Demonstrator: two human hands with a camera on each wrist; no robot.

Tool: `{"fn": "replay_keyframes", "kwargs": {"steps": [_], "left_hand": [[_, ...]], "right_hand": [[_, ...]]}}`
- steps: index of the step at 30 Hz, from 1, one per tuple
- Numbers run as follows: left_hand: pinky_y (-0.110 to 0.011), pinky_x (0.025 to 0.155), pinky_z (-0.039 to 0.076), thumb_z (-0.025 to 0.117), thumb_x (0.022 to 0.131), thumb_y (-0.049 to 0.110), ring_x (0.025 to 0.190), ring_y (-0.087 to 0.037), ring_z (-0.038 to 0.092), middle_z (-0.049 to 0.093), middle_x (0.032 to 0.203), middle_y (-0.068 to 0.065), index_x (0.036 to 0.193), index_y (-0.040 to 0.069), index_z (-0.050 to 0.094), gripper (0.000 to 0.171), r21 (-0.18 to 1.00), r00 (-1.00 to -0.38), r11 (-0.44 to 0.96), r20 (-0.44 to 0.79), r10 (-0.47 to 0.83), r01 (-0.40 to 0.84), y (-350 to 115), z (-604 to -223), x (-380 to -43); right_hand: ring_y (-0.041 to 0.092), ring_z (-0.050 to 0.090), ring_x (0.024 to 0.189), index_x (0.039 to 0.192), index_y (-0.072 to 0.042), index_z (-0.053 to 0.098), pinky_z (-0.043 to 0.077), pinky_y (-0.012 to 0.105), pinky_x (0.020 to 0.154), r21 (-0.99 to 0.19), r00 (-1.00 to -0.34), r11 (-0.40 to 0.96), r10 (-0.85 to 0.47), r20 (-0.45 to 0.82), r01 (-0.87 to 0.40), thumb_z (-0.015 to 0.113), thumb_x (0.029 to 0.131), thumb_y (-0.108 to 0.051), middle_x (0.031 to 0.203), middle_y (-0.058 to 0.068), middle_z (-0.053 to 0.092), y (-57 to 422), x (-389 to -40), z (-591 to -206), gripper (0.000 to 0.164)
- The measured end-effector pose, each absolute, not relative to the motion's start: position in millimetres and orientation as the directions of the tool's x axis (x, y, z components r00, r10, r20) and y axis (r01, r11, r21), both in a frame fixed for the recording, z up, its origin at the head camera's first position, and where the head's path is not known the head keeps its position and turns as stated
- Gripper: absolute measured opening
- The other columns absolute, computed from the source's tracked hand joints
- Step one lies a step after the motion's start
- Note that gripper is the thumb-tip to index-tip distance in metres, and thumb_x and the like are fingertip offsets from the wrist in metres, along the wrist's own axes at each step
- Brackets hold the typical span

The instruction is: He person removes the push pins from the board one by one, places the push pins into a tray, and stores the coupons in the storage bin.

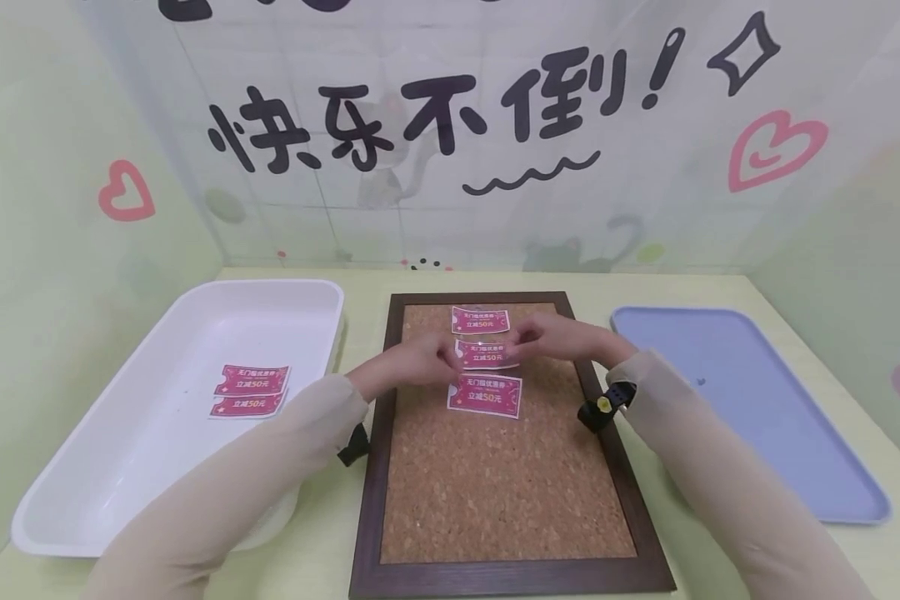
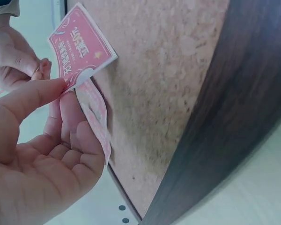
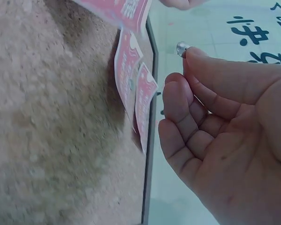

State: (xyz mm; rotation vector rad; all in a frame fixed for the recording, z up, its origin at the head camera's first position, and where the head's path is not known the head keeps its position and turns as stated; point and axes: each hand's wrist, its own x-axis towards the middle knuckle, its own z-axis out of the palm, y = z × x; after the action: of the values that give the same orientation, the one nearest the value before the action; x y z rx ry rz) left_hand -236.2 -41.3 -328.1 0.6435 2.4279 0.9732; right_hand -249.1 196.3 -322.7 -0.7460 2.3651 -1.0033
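Observation:
My left hand [image 1: 423, 358] pinches a corner of a pink paper coupon [image 2: 82, 44] between thumb and fingertips. In the head view this coupon [image 1: 484, 395] is the lowest of three in a column over the cork board [image 1: 510, 492]. Its sheet stands out from the cork in the left wrist view. Between thumb and index finger, my right hand [image 3: 225, 108] pinches a small thumbtack [image 3: 181, 48] with a shiny round head. Two more coupons, a middle one [image 1: 486, 357] and a top one [image 1: 481, 320], are on the board with their edges lifting.
On the left stands a white tray [image 1: 330, 333] holding two overlapping pink coupons [image 1: 251, 383]. A blue tray [image 1: 765, 400] lies to the right. The board's dark wooden frame [image 1: 510, 575] surrounds the cork. Behind the table rises a printed backdrop [image 1: 420, 225].

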Motion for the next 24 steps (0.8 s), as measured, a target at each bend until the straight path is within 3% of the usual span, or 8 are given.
{"fn": "replay_keyframes", "kwargs": {"steps": [11,19,24], "left_hand": [[-0.027,0.061,0.045,0.068,0.081,0.014,0.071,-0.017,0.055,0.063,0.077,-0.003,0.084,0.008,0.068,0.007,0.697,-0.812,0.677,-0.24,0.532,0.237,-63.5,-313.4,-234.9],[-0.028,0.063,0.044,0.067,0.081,0.013,0.07,-0.017,0.054,0.064,0.077,-0.003,0.088,0.005,0.069,0.01,0.713,-0.83,0.658,-0.198,0.521,0.243,-84.0,-301.2,-228.6],[-0.03,0.064,0.046,0.066,0.082,0.01,0.069,-0.016,0.054,0.065,0.078,-0.004,0.091,0.002,0.069,0.012,0.734,-0.836,0.637,-0.181,0.518,0.236,-95.4,-294.4,-224.3]], "right_hand": [[0.017,0.051,0.072,0.089,0.003,0.061,0.043,0.033,0.066,-0.681,-0.793,0.634,-0.596,-0.128,-0.367,0.058,0.09,-0.01,0.082,0.011,0.06,217.9,-237.7,-307.8,0.013],[0.019,0.049,0.068,0.088,0.002,0.061,0.042,0.03,0.062,-0.652,-0.81,0.668,-0.57,-0.137,-0.36,0.057,0.09,-0.012,0.078,0.01,0.058,236.8,-229.1,-300.8,0.014],[0.024,0.051,0.074,0.092,0.004,0.061,0.044,0.034,0.067,-0.672,-0.817,0.663,-0.558,-0.147,-0.331,0.056,0.091,-0.011,0.082,0.012,0.059,253.1,-223.1,-300.8,0.016]]}}
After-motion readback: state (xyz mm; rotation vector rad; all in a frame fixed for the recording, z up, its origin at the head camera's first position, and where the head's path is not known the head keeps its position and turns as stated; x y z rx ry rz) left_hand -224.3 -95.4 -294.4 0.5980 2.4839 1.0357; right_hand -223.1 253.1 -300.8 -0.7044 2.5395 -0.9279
